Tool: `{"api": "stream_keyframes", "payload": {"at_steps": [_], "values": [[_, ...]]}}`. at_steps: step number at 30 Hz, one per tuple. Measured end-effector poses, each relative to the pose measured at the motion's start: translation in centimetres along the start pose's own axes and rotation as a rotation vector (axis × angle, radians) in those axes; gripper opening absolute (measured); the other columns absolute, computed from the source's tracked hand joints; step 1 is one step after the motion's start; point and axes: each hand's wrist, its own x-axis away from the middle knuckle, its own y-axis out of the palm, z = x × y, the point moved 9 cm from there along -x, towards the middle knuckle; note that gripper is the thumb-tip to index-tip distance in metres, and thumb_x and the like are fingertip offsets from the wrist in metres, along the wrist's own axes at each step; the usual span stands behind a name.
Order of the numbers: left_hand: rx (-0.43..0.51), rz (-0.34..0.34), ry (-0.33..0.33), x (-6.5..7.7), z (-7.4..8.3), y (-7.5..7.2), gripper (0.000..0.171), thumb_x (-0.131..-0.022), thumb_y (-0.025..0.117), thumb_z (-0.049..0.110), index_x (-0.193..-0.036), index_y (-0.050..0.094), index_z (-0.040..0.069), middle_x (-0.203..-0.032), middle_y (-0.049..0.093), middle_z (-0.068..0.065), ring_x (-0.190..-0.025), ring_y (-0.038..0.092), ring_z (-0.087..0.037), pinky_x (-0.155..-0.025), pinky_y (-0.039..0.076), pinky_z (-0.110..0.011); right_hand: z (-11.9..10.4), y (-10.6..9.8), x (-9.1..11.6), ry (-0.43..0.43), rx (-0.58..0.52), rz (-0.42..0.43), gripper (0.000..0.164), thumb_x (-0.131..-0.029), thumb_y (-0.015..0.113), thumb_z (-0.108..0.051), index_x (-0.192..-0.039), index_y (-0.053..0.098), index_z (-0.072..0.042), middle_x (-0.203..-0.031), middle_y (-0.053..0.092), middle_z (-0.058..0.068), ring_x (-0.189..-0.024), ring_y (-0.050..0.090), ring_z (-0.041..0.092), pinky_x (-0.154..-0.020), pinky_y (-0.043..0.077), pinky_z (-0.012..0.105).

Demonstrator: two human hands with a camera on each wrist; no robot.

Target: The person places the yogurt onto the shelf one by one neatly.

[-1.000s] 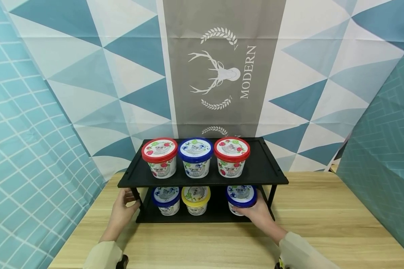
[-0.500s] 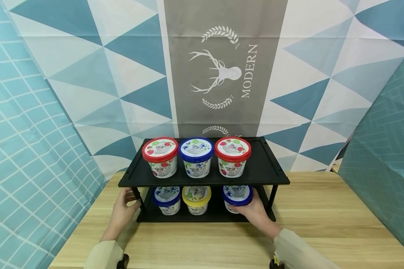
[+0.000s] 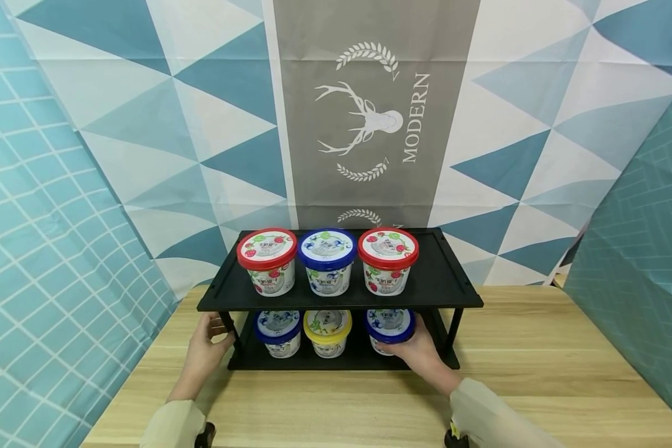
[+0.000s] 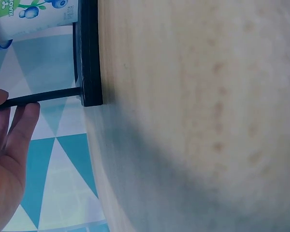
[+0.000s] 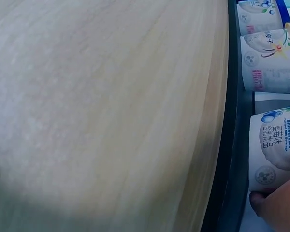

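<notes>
A black two-tier rack point(image 3: 442, 267) stands on the wooden table. At its left front post point(image 4: 48, 94), my left hand point(image 3: 204, 351) grips with the thumb on one side and fingers on the other. On the lower shelf, my right hand point(image 3: 417, 351) holds a blue-lidded blueberry dairy tub point(image 3: 389, 323) from its right side. In the right wrist view, the thumb lies against the wall of this tub point(image 5: 273, 150). To its left, across a gap, stand a yellow-lidded tub point(image 3: 327, 330) and another blue-lidded tub point(image 3: 279, 330), close together. My right fingers behind the tub are hidden.
The upper shelf bears a red-lidded tub point(image 3: 266, 261), a blue-lidded tub point(image 3: 326, 261) and a second red-lidded tub point(image 3: 388, 261) in a row. Its edge overhangs the lower shelf point(image 3: 358, 361). A patterned cloth point(image 3: 213, 124) hangs behind; tiled-pattern sheets flank both sides.
My right hand has moved left along the lower shelf with the blue-lidded tub, narrowing the gap to the yellow-lidded one. The left hand stays on the post.
</notes>
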Motion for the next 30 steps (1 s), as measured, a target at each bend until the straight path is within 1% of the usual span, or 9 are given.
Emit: {"api": "stream_keyframes", "payload": {"at_steps": [2, 3, 7, 9, 10, 17, 21, 26, 30], "values": [[-0.002, -0.002, -0.007, 0.0, -0.1, 0.0, 0.039, -0.087, 0.059, 0.000, -0.122, 0.042, 0.004, -0.117, 0.055, -0.017, -0.102, 0.057, -0.022, -0.090, 0.048, -0.043, 0.1, 0.2, -0.1, -0.002, -0.002, 0.000, 0.100, -0.063, 0.087, -0.027, -0.139, 0.028, -0.002, -0.131, 0.048, 0.020, -0.120, 0.050, 0.036, -0.099, 0.044, 0.051], [-0.005, -0.003, -0.010, 0.0, -0.1, 0.0, 0.039, -0.088, 0.059, 0.000, -0.123, 0.042, 0.005, -0.117, 0.054, -0.016, -0.102, 0.057, -0.021, -0.090, 0.048, -0.042, 0.1, 0.3, -0.2, -0.001, -0.002, -0.001, 0.100, -0.063, 0.087, -0.027, -0.139, 0.028, -0.002, -0.131, 0.048, 0.020, -0.120, 0.050, 0.036, -0.099, 0.044, 0.051], [-0.001, -0.003, -0.003, 0.1, 0.0, 0.0, 0.039, -0.087, 0.058, -0.001, -0.123, 0.042, 0.005, -0.117, 0.054, -0.017, -0.102, 0.057, -0.023, -0.089, 0.048, -0.043, 0.1, 0.6, -0.2, 0.005, -0.005, -0.007, 0.099, -0.063, 0.087, -0.027, -0.139, 0.028, -0.002, -0.131, 0.048, 0.020, -0.120, 0.050, 0.037, -0.099, 0.043, 0.052], [0.006, -0.001, 0.000, 0.1, 0.1, 0.1, 0.039, -0.088, 0.057, -0.002, -0.123, 0.042, 0.005, -0.117, 0.054, -0.018, -0.105, 0.056, -0.033, -0.090, 0.048, -0.046, 0.1, 0.7, -0.2, 0.006, -0.008, -0.011, 0.099, -0.063, 0.087, -0.027, -0.139, 0.028, -0.002, -0.131, 0.048, 0.020, -0.120, 0.050, 0.037, -0.099, 0.043, 0.052], [0.010, -0.001, 0.000, 0.1, 0.1, 0.1, 0.039, -0.087, 0.057, -0.002, -0.123, 0.042, 0.004, -0.116, 0.053, -0.019, -0.106, 0.055, -0.035, -0.090, 0.047, -0.047, 0.1, 0.8, -0.2, 0.005, -0.008, -0.013, 0.099, -0.063, 0.087, -0.027, -0.139, 0.028, -0.002, -0.131, 0.048, 0.021, -0.119, 0.050, 0.037, -0.099, 0.043, 0.052], [-0.026, -0.009, -0.038, 0.0, -0.2, 0.0, 0.040, -0.087, 0.057, -0.001, -0.123, 0.042, 0.007, -0.117, 0.054, -0.015, -0.107, 0.056, -0.032, -0.088, 0.049, -0.038, 0.1, 1.2, -0.2, 0.010, -0.018, -0.007, 0.097, -0.063, 0.087, -0.026, -0.138, 0.029, -0.002, -0.131, 0.048, 0.020, -0.120, 0.050, 0.036, -0.101, 0.042, 0.052], [-0.025, -0.011, -0.029, 0.0, -0.1, 0.0, 0.039, -0.087, 0.057, -0.001, -0.122, 0.042, 0.007, -0.117, 0.054, -0.016, -0.107, 0.056, -0.032, -0.086, 0.049, -0.035, -0.1, 1.5, -0.2, 0.006, -0.021, -0.009, 0.098, -0.064, 0.087, -0.026, -0.139, 0.028, -0.001, -0.131, 0.048, 0.021, -0.120, 0.049, 0.038, -0.100, 0.042, 0.052], [-0.016, -0.002, -0.009, -0.1, 0.1, 0.0, 0.038, -0.087, 0.057, -0.002, -0.121, 0.043, 0.005, -0.115, 0.055, -0.017, -0.105, 0.056, -0.033, -0.086, 0.050, -0.037, -0.1, 1.8, -0.3, 0.018, -0.037, -0.021, 0.099, -0.064, 0.086, -0.026, -0.140, 0.027, -0.003, -0.133, 0.047, 0.020, -0.122, 0.049, 0.037, -0.101, 0.042, 0.052], [-0.025, -0.007, -0.022, 0.0, -0.1, 0.0, 0.038, -0.087, 0.058, -0.001, -0.121, 0.043, 0.006, -0.115, 0.055, -0.015, -0.105, 0.056, -0.030, -0.084, 0.049, -0.029, -0.2, 2.1, -0.4, 0.012, -0.036, -0.032, 0.099, -0.065, 0.086, -0.027, -0.140, 0.027, -0.004, -0.133, 0.047, 0.019, -0.122, 0.049, 0.036, -0.101, 0.042, 0.052]]}}
